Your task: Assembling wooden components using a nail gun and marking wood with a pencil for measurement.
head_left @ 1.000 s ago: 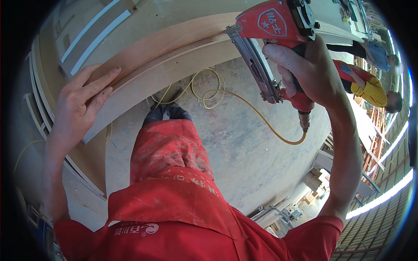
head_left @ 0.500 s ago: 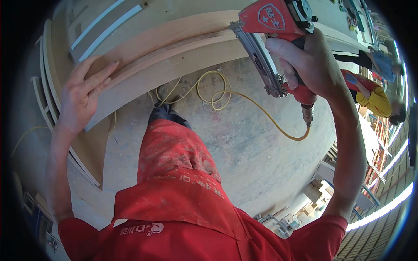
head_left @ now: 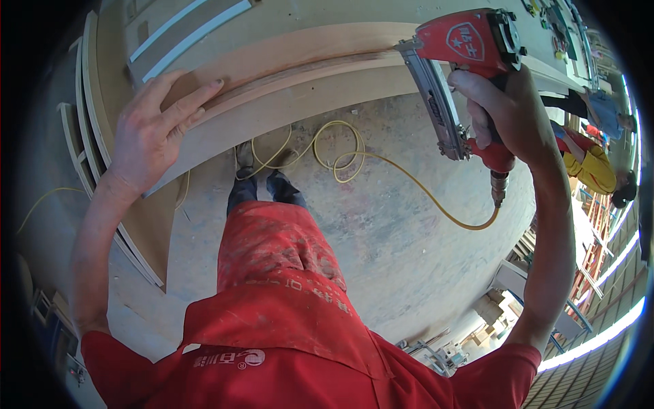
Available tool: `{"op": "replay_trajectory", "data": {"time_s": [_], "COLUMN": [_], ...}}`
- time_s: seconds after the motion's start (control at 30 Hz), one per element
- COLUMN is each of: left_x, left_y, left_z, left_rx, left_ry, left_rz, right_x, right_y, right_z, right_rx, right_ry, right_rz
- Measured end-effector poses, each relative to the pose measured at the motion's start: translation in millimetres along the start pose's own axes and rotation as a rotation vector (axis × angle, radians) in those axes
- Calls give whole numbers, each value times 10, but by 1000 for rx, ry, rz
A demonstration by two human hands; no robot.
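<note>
My right hand [head_left: 507, 112] is closed around the handle of a red nail gun [head_left: 470, 44] with a grey metal magazine. Its nose meets the long wooden board [head_left: 300, 42] at the right part of the board's near side. My left hand [head_left: 153, 129] grips the left end of that board, with the fingers laid over its face and a fingertip by the dark lengthwise seam. Below the seam runs a paler wooden strip [head_left: 286, 92]. A yellow air hose [head_left: 436, 201] leads from the gun's base down to the floor.
Wooden panels [head_left: 95, 102] stand stacked on edge at the left. Two pale strips [head_left: 197, 37] lie on the worktop beyond the board. Hose loops [head_left: 340, 153] lie on the floor near my feet. At the far right is a person in a yellow and red top [head_left: 593, 167].
The view has shifted, so board, hands and nail gun all appear farther right. Both hands keep their holds, and the gun's nose stays against the board.
</note>
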State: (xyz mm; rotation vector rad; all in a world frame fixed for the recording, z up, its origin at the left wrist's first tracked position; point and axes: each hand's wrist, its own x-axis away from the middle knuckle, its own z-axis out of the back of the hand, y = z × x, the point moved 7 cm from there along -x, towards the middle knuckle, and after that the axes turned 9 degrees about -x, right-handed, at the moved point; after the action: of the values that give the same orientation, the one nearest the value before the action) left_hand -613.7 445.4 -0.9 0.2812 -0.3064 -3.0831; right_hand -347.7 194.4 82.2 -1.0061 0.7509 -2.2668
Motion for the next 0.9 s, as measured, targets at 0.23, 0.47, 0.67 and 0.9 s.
{"op": "replay_trajectory", "data": {"time_s": [0.23, 0.47, 0.67, 0.9], "left_x": [205, 338, 330, 301], "left_y": [-142, -194, -205, -180], "left_z": [156, 18, 34, 43], "left_rx": [183, 170, 181, 162], "left_ry": [-85, 19, 27, 52], "left_rz": [197, 125, 127, 89], "right_x": [5, 38, 19, 67], "right_y": [-11, -72, -60, -42], "right_z": [0, -6, -31, -21], "right_rx": [3, -17, -59, -47], "right_ry": [23, 58, 34, 45], "right_rz": [-17, -33, -61, -35]}}
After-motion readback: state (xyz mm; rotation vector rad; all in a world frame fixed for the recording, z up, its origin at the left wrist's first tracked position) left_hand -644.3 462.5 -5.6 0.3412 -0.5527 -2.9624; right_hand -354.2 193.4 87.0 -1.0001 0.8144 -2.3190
